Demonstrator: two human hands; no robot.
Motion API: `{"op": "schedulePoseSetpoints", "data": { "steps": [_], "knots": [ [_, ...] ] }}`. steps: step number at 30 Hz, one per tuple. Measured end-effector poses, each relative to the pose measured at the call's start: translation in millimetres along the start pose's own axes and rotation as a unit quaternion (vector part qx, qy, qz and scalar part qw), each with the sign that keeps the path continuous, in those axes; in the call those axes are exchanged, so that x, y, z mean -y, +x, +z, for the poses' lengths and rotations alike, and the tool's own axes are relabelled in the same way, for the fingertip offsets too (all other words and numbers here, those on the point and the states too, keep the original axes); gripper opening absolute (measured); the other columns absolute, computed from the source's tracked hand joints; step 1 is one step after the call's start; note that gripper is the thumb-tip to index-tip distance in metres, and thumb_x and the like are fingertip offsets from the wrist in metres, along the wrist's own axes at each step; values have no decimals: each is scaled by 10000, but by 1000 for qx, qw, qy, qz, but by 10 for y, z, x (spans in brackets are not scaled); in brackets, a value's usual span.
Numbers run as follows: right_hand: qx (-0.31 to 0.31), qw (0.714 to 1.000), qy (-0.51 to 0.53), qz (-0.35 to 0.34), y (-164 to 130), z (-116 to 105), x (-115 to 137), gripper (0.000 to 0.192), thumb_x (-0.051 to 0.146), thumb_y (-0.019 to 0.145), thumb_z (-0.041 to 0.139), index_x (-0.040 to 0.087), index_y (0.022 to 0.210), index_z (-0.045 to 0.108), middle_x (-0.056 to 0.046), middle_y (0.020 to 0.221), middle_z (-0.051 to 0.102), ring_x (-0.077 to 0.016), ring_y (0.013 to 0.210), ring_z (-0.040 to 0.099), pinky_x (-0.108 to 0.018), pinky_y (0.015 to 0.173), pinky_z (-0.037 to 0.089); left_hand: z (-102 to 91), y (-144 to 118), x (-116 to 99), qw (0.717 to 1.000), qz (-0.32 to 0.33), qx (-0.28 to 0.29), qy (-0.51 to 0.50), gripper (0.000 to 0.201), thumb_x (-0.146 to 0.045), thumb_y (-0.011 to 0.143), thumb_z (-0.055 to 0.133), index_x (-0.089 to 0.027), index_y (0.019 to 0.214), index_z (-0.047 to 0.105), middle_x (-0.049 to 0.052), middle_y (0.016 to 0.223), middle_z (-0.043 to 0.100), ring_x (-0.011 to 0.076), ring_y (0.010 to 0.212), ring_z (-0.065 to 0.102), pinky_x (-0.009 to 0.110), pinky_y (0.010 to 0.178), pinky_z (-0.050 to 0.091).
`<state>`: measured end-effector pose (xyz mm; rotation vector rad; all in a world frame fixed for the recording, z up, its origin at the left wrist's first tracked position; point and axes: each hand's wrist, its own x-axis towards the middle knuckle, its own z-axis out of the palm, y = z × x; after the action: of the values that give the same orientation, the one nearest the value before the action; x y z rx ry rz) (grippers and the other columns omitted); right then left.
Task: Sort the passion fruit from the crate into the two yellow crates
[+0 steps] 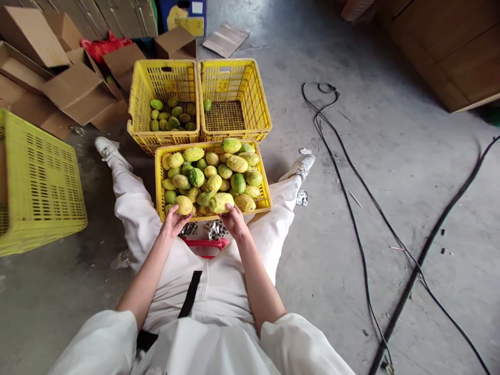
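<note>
I sit on the floor with my legs spread around a yellow crate [266, 194] heaped with yellow-green fruits. My left hand [174, 221] grips one round yellowish fruit [183, 204] at the crate's near left corner. My right hand [234, 219] holds a longer yellow-green fruit [220, 201] at the near edge. Beyond it stand two more yellow crates: the left crate [136, 99] holds several green fruits, and the right crate [258, 99] holds a single green fruit [207, 104].
Another yellow crate [42, 182] lies at my left. Flattened cardboard boxes [78, 88] pile at the back left. Black cables [351, 182] run across the concrete floor on the right. A red stool edge [203, 245] shows between my legs. A wooden panel [449, 47] stands at the far right.
</note>
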<state>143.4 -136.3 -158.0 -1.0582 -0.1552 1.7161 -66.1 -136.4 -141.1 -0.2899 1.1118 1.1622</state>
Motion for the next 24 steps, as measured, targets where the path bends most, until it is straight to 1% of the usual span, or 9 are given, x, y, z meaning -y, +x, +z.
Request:
{"op": "schedulePoseSetpoints", "data": {
  "steps": [3, 7, 10, 13, 16, 19, 22, 24],
  "knots": [
    [8, 1000, -4, -2, 10, -9, -13, 379, 385, 604, 892, 228, 865, 667, 17, 893, 736, -126, 785, 657, -235, 718, 522, -7, 12, 6, 1000, 11, -3, 6, 356, -172, 899, 500, -149, 1243, 586, 77, 909, 721, 190, 817, 708, 275, 693, 605],
    [12, 1000, -10, 3, 11, -13, -25, 333, 377, 619, 876, 226, 827, 663, 18, 885, 743, -132, 797, 665, -245, 747, 527, -23, 37, 17, 1000, 14, -3, 11, 369, -173, 902, 505, -191, 1261, 590, 72, 980, 729, 179, 848, 703, 267, 740, 598],
    [15, 1000, 2, 3, 16, -22, -37, 346, 357, 611, 869, 243, 866, 663, 21, 938, 756, -155, 868, 680, -258, 781, 542, -39, 55, 21, 1000, 21, -2, 14, 372, -188, 886, 531, -206, 1253, 592, 60, 963, 729, 172, 833, 700, 263, 752, 594],
    [19, 1000, 11, 21, 33, -49, -52, 385, 394, 601, 862, 246, 902, 673, 14, 979, 764, -186, 914, 690, -286, 797, 565, -63, 69, 19, 1000, 20, 8, 12, 356, -213, 871, 560, -192, 1224, 599, 62, 932, 726, 177, 838, 705, 268, 756, 597],
    [25, 999, 10, 35, 44, -83, -54, 394, 448, 630, 837, 243, 927, 679, -8, 1001, 769, -226, 988, 695, -342, 857, 581, -85, 74, 16, 1000, 15, 26, 3, 350, -226, 865, 556, -185, 1210, 601, 66, 960, 731, 190, 901, 716, 307, 833, 607],
    [36, 999, 4, 41, 36, -100, -42, 390, 449, 656, 821, 240, 950, 671, -16, 1015, 768, -240, 1048, 689, -381, 916, 574, -88, 67, 16, 999, 21, 40, -4, 394, -213, 842, 564, -165, 1233, 596, 79, 1031, 737, 212, 995, 714, 343, 895, 605],
    [55, 997, 6, 50, 18, -94, -34, 385, 452, 675, 802, 243, 961, 651, -20, 1020, 767, -246, 1080, 686, -419, 938, 571, -70, 49, 16, 999, 22, 44, -4, 440, -199, 822, 573, -147, 1259, 596, 110, 1101, 734, 234, 1092, 694, 330, 905, 601],
    [64, 996, 9, 53, 12, -85, -38, 360, 441, 693, 782, 250, 960, 635, -20, 1013, 767, -246, 1090, 685, -428, 936, 574, -55, 33, 14, 999, 19, 45, 4, 448, -199, 820, 566, -142, 1264, 601, 119, 1106, 736, 244, 1120, 684, 321, 894, 602]
  ]
}}
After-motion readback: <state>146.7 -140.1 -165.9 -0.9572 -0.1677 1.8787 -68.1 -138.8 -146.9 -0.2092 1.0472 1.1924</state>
